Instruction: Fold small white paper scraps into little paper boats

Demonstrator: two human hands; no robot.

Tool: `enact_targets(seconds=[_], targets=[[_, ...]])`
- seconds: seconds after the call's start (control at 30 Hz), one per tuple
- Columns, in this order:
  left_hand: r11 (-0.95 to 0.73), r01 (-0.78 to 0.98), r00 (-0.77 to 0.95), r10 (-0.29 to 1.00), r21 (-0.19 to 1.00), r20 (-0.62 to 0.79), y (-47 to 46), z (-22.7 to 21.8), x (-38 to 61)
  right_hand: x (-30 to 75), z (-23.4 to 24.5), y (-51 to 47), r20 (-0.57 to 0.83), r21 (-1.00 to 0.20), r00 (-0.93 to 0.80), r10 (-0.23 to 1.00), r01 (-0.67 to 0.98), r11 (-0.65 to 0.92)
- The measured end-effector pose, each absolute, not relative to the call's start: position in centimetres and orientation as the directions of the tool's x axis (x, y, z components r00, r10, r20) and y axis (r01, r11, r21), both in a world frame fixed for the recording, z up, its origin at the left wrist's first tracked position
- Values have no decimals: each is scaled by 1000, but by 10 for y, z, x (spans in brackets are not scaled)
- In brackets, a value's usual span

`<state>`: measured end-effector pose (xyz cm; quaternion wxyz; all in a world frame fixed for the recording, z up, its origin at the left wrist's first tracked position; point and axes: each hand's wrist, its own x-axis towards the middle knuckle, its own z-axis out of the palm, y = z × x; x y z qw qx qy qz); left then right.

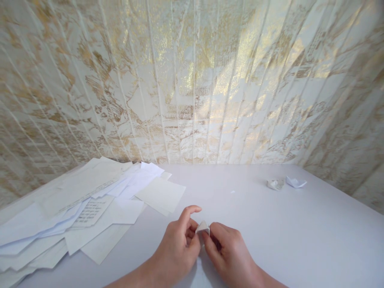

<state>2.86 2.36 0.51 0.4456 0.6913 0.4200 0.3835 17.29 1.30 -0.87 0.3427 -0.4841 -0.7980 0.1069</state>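
Between my two hands, just above the white tabletop, is a small piece of folded paper with a pointed top. My left hand pinches its left side between thumb and curled fingers, while the index finger arches up and away. From the other side, my right hand grips the paper with the thumb against its front and the fingers bent behind. The lower part of the folded paper is mostly covered by my thumbs.
Loose paper sheets, some printed, lie in an overlapping heap at the left. Two small folded paper boats, one greyish and one white, sit at the back right. A tiny paper scrap lies mid-table. Patterned wall covering rises behind the table.
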Motion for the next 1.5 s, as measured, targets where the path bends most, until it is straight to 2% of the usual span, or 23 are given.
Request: enact_targets(seconds=[0.13, 0.27, 0.5, 0.67, 0.8, 0.93, 1.07, 1.17, 1.3, 1.5], targets=[[-150, 157, 297, 950, 976, 98, 24, 1, 32, 175, -9, 15, 493, -423, -320, 809, 724, 545], [-29, 26, 270, 963, 999, 20, 24, -4, 36, 176, -8, 15, 486, -482, -274, 830, 708, 516], [-40, 115, 281, 960, 993, 6, 22, -4, 40, 173, -6, 17, 347, -605, -233, 908, 684, 407], [-18, 99, 325, 946, 995, -16, 18, -4, 42, 173, -6, 16, 367, -603, -277, 888, 656, 454], [58, -66, 339, 940, 996, -33, 17, -3, 43, 176, -6, 16, 470, -504, -330, 819, 661, 555], [211, -268, 341, 933, 940, -112, 19, 1, 42, 181, -6, 17, 547, -377, -411, 729, 657, 653], [238, -301, 259, 952, 924, -161, 19, 7, 41, 184, -6, 18, 612, -267, -489, 622, 612, 744], [239, -292, 267, 950, 926, -161, 18, 10, 40, 186, -6, 19, 617, -230, -527, 584, 589, 775], [291, -340, 303, 934, 894, -189, 20, 8, 40, 188, -5, 18, 627, -315, -514, 585, 520, 794], [350, -432, 352, 914, 831, -201, 23, 5, 37, 188, -8, 19, 580, -625, -373, 724, 367, 689]])
